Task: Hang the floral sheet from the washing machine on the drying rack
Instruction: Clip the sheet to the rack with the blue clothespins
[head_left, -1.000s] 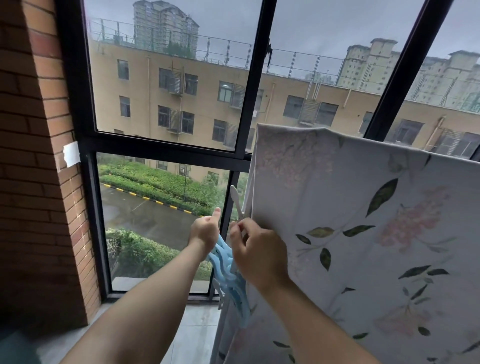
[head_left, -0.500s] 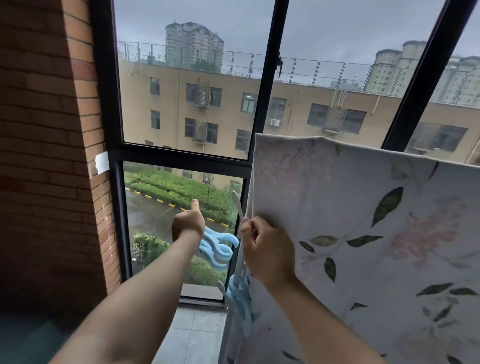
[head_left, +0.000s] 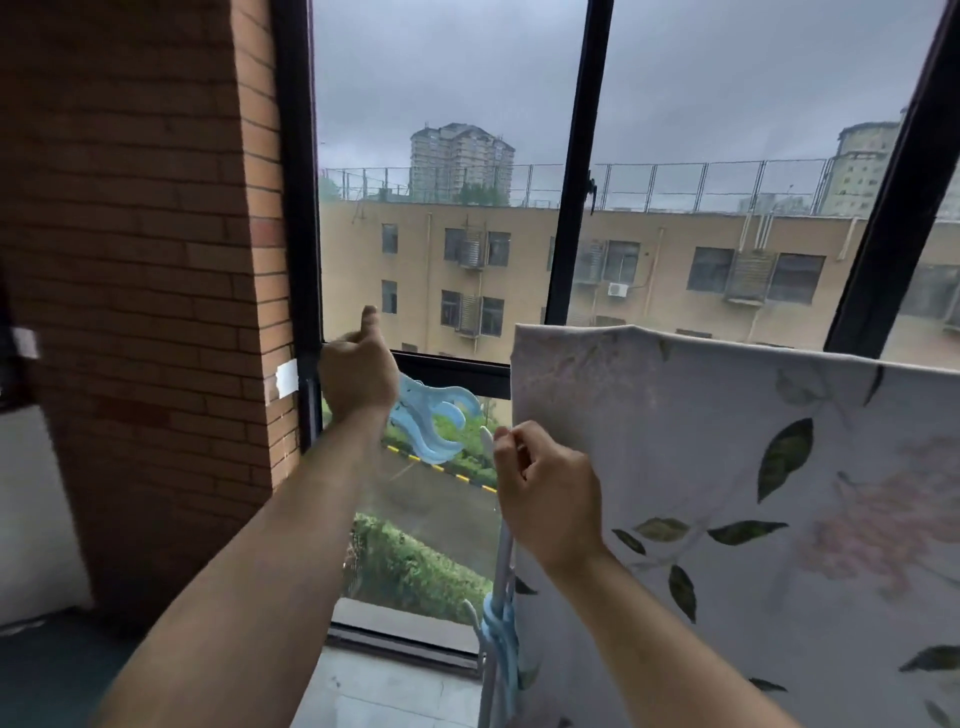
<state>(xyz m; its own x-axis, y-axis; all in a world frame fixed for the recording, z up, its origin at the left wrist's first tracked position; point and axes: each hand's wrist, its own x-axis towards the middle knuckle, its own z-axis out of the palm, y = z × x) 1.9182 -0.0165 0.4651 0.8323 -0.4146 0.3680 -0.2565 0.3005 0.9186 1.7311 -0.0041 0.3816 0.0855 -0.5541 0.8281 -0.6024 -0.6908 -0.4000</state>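
The floral sheet (head_left: 727, 493), white with green leaves and pale pink blooms, hangs draped over the drying rack on the right; its top edge runs across the window. My left hand (head_left: 358, 374) grips a large light-blue clothes clip (head_left: 434, 421), raised left of the sheet's top corner with the thumb up. My right hand (head_left: 545, 493) is curled at the sheet's left edge beside the white rack pole (head_left: 505, 545); whether it pinches the fabric or the pole is unclear. More blue clips (head_left: 501, 649) hang on the pole lower down.
A black-framed window (head_left: 571, 208) stands directly ahead, with a yellow building outside. A brick wall (head_left: 156, 260) closes the left side. Pale floor tiles (head_left: 389, 691) lie below the window.
My left hand pulled one blue clip away from the cluster on the pole and lifted it up and left. My right hand stayed at the sheet's edge. The view tilted upward.
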